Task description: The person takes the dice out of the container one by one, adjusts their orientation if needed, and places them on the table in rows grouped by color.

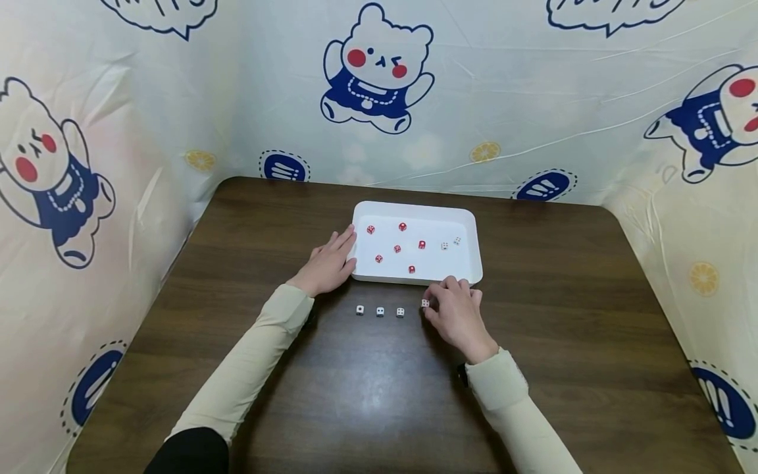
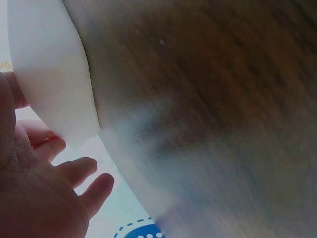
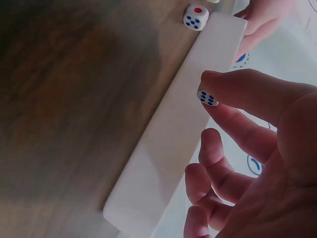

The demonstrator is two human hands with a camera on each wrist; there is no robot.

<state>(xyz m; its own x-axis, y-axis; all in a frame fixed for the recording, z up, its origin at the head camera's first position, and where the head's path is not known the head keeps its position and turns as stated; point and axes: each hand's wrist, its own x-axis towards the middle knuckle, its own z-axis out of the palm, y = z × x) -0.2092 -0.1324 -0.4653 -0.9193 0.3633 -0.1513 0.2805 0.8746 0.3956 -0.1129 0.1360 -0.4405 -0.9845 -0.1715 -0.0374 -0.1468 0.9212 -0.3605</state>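
Observation:
A white tray [image 1: 417,279] lies on the wooden table, with several red dice [image 1: 397,249] and two white dice [image 1: 445,246] inside. At its left end my left hand [image 1: 324,268] rests against the rim, fingers extended. The left wrist view shows those fingers [image 2: 93,191] loosely spread beside the tray wall [image 2: 54,64]. Just in front of the tray's right half, my right hand [image 1: 458,315] pinches a white die [image 3: 207,97] between thumb and index finger. To the left of that hand, three white dice [image 1: 380,312] stand in a spaced row.
The brown table [image 1: 367,395] extends to both sides of the tray and toward me. Pale printed sheeting [image 1: 379,158] with cartoon bears surrounds its back and sides. In the right wrist view a white die [image 3: 196,18] sits near the tray's front wall.

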